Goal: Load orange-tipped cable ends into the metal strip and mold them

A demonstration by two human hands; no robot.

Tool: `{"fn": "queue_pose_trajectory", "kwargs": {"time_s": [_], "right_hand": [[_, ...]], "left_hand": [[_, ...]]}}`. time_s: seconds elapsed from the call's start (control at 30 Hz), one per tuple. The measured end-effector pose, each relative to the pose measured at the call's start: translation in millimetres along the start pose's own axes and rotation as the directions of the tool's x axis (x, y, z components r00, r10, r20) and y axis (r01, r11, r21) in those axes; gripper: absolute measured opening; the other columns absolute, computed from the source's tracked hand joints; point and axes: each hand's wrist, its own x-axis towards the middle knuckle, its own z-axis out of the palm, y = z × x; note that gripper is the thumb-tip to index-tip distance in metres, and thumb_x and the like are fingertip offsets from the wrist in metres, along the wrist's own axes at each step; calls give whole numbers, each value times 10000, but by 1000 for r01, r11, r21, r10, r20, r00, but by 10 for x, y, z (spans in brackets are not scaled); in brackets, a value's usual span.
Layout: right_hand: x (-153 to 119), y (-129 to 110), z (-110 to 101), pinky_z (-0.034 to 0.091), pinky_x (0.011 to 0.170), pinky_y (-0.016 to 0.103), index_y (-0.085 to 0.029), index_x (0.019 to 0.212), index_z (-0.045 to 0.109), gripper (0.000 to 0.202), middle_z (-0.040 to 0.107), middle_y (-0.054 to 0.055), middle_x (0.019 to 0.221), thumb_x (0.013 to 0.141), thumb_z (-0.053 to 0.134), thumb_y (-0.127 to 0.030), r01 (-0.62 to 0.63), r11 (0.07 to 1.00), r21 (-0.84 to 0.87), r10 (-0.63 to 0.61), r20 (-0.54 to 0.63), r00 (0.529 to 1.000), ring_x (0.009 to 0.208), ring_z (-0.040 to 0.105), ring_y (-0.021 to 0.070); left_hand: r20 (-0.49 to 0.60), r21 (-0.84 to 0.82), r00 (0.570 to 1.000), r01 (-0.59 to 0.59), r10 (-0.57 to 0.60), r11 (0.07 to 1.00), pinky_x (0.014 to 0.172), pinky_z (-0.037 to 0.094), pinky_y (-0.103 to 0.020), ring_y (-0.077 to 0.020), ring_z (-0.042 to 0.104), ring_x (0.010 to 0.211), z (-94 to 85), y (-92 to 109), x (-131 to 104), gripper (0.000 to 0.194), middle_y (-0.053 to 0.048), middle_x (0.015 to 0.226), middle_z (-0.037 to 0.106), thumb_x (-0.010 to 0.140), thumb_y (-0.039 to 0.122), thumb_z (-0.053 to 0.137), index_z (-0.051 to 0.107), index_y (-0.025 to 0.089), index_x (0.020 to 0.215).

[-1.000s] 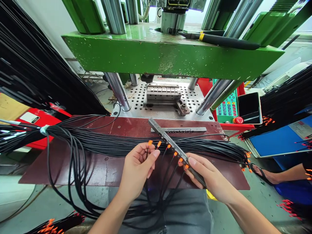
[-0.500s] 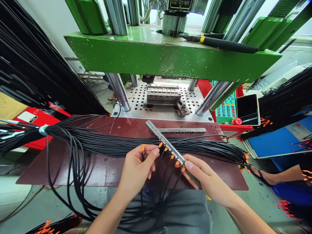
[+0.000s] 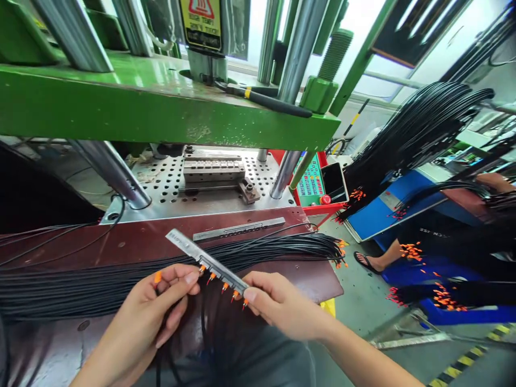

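My right hand (image 3: 278, 303) grips the lower right end of a narrow metal bar (image 3: 189, 248), which tilts down to the right. Several orange-tipped black cables sit in a row along the bar's near edge, hanging down toward my lap. My left hand (image 3: 157, 309) is closed, thumb and finger pinching a cable with an orange tip (image 3: 202, 267) at the bar's edge, left of the others. A second orange tip (image 3: 158, 277) pokes out between the fingers of that hand. Beyond the bar, a similar metal bar (image 3: 242, 228) lies on the brown board (image 3: 153, 231).
A bundle of black cables (image 3: 274, 247) crosses the board. Behind it stands a green press (image 3: 161, 115) with a metal mould block (image 3: 213, 171) on a perforated plate; pliers (image 3: 278, 102) rest on top. A control panel (image 3: 312, 183) is at right, where another person's foot (image 3: 374, 262) shows.
My view has turned to the right, so the press and board appear further left. Both hands stay on the bar, with the left hand's pinched orange tip still at its edge.
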Motion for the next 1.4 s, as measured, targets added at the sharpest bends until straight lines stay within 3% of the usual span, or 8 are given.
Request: {"fn": "queue_pose_trajectory", "kwargs": {"time_s": [0.1,0.27,0.33,0.43,0.53,0.67,0.9,1.4], "right_hand": [[10,-7,3,277,471,183,-176,822,511,293,454,-48,676,988,466,-413,9,998,70,-9,0,1000,516,373,48],[17,16,-44,239,427,189,-157,896,556,367,419,-55,649,958,477,-510,-31,948,316,39,-18,999,472,331,48],[12,38,-65,214,417,193,-148,935,580,387,414,-53,653,955,475,-520,-29,940,340,46,-41,998,465,319,46],[7,71,-68,194,423,204,-143,955,591,395,413,-50,663,964,464,-517,-11,938,346,38,-71,997,466,303,44],[0,90,-48,181,434,216,-147,936,576,388,410,-50,665,968,463,-517,-15,940,341,46,-86,995,471,296,44],[-33,105,-46,191,463,228,-157,975,572,384,400,-53,659,973,455,-523,-62,944,323,97,-94,991,484,286,53],[-60,92,-82,184,468,242,-164,961,576,428,383,-45,680,950,457,-575,-114,949,293,118,1,993,490,239,66],[-52,125,-47,200,475,233,-177,988,560,370,355,-40,694,984,431,-524,-94,966,243,90,29,996,546,270,83]], "left_hand": [[-23,-46,999,-26,25,999,308,235,-130,-30,248,362,64,37,-11,489,55,410,389,567,576,828,666,140,720],[-237,-238,953,-245,188,940,477,527,-210,-160,612,632,92,106,18,557,-65,750,677,571,593,825,704,132,859],[-289,-383,934,-314,210,869,388,459,-180,-108,532,490,42,115,10,441,4,593,574,706,563,755,672,142,813],[-229,-654,966,-243,118,717,270,222,-156,-42,192,325,59,79,-60,383,93,459,241,901,491,570,584,152,724],[-271,-757,956,-284,112,588,341,286,-153,-45,265,406,248,-14,-131,293,83,552,280,892,420,606,559,156,773],[-332,-654,908,-417,256,631,495,413,-180,-62,417,564,441,-161,-130,255,46,711,447,782,341,735,549,177,843],[-220,-238,918,-379,330,894,555,445,-188,-70,514,564,199,-180,-61,253,29,665,586,826,378,700,625,170,947],[-167,31,940,-296,297,955,448,435,-180,-76,491,470,174,-15,-3,324,17,555,577,735,411,733,680,115,854]]}}
